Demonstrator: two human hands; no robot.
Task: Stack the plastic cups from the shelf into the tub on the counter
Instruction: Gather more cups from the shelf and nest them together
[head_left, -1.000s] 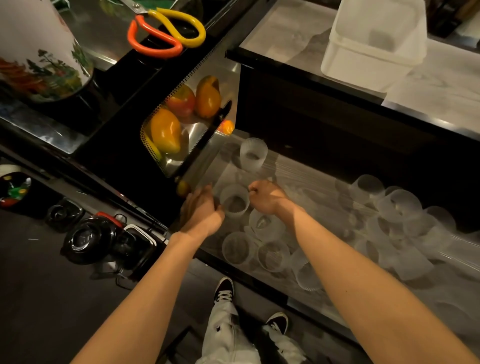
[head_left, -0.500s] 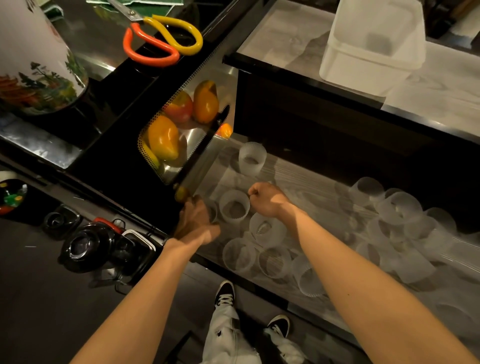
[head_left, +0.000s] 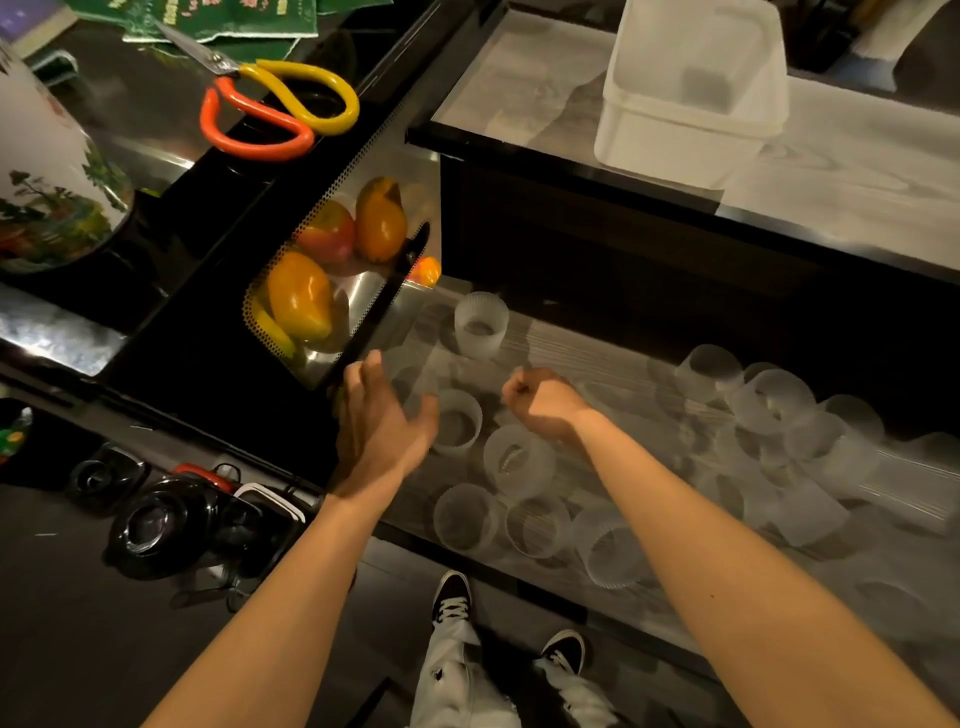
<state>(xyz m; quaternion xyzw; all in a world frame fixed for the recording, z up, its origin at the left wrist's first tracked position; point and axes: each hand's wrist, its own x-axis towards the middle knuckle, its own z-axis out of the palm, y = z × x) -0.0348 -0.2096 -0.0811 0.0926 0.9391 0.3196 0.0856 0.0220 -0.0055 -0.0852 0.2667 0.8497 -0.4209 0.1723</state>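
Note:
Several frosted plastic cups stand and lie on the low shelf under the counter. One upright cup stands between my hands. My left hand hovers just left of it, fingers spread, holding nothing. My right hand is a closed fist to the right of that cup and above another cup; nothing shows in it. A single cup stands farther back. A heap of tipped cups lies at the right. The white translucent tub sits on the counter above, at the back.
A perforated metal tray with mangoes hangs left of the shelf. Orange and yellow scissors lie on the dark counter at left, beside a painted jar. Black kitchen gear sits on the floor. My shoes are below.
My left hand has opened and shifted slightly back and up from the cup's left side. My right fist has stayed roughly in place by the cup.

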